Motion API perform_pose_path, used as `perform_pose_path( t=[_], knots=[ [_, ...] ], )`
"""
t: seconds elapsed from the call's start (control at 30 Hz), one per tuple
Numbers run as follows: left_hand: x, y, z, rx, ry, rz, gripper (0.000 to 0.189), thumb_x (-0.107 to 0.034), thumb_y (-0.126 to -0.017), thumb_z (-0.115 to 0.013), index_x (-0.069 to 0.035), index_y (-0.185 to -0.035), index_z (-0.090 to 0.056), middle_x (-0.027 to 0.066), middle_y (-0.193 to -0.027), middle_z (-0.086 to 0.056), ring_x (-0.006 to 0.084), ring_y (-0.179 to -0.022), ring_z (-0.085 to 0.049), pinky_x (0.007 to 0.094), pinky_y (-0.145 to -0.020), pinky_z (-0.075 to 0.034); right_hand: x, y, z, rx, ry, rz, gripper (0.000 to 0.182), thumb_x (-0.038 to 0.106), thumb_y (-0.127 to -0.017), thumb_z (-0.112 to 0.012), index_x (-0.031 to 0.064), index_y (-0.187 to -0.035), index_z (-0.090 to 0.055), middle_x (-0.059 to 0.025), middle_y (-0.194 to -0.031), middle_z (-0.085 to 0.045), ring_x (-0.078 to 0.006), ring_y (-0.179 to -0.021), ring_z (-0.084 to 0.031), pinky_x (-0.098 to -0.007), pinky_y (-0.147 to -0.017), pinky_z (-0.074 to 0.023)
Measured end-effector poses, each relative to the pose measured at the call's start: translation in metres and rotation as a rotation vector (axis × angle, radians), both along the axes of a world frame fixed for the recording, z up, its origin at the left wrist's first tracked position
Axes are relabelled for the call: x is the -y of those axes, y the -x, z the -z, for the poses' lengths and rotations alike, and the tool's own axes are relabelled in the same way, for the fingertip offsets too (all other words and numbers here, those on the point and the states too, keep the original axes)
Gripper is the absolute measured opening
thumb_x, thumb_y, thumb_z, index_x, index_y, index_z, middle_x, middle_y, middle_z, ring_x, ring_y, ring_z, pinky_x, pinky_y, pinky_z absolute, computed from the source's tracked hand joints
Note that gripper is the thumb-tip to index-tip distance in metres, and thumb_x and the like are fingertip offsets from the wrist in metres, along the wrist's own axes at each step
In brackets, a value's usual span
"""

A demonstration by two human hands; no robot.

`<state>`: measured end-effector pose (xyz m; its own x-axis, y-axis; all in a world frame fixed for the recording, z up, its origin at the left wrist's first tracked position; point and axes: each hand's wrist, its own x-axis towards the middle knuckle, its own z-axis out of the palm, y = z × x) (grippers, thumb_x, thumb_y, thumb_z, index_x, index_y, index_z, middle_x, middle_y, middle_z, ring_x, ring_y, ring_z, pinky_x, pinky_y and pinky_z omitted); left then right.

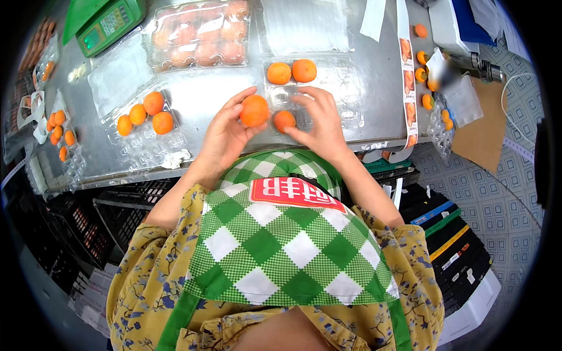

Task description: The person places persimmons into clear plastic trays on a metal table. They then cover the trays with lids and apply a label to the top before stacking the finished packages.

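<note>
My left hand (224,138) holds an orange persimmon (254,111) just over the metal table, left of a clear plastic clamshell tray (349,94). Over the tray's near left part, my right hand (322,123) has its fingers spread, and its thumb tip is at the edge of a persimmon (284,121) lying in a front cup. Whether the thumb presses on that fruit, I cannot tell. Two more persimmons (291,72) sit side by side in the tray's back left cups. The other visible cups hold no fruit. The tray's lid (306,26) lies folded back behind it.
A closed clamshell (199,35) full of persimmons lies behind, near a green digital scale (107,26). Left is another open clamshell with several persimmons (153,103). A printed label strip (408,83) runs down the right, beside loose persimmons (420,74). Black crates (83,223) stand below the table.
</note>
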<state>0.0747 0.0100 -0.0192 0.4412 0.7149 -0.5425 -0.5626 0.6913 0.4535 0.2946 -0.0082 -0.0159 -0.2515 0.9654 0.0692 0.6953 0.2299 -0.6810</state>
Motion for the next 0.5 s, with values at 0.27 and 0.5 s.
perform_pose_path(
  t=[0.27,0.5],
  knots=[
    [0.005,0.006,0.019,-0.014,0.083,0.016,0.032,-0.024,-0.093,-0.046,0.000,-0.114,-0.052,0.0150,-0.109,-0.057,0.0271,-0.102,-0.058,0.0369,-0.086,-0.050,0.022,0.013,0.024,0.316,0.018,-0.039,0.068,0.023,-0.057,-0.082,0.0081,-0.117,-0.054,-0.0115,-0.129,-0.044,-0.0333,-0.126,-0.036,-0.0538,-0.103,-0.0294],
    [0.007,0.000,0.027,-0.214,-0.045,0.292,0.034,-0.015,-0.091,-0.049,-0.002,-0.122,-0.052,0.0142,-0.116,-0.057,0.0203,-0.088,-0.062,0.0311,-0.075,-0.052,0.022,0.003,0.033,-0.036,0.058,0.035,0.060,0.011,-0.061,-0.077,0.0063,-0.115,-0.054,-0.0114,-0.118,-0.053,-0.0322,-0.121,-0.043,-0.0464,-0.101,-0.0345]
  ],
)
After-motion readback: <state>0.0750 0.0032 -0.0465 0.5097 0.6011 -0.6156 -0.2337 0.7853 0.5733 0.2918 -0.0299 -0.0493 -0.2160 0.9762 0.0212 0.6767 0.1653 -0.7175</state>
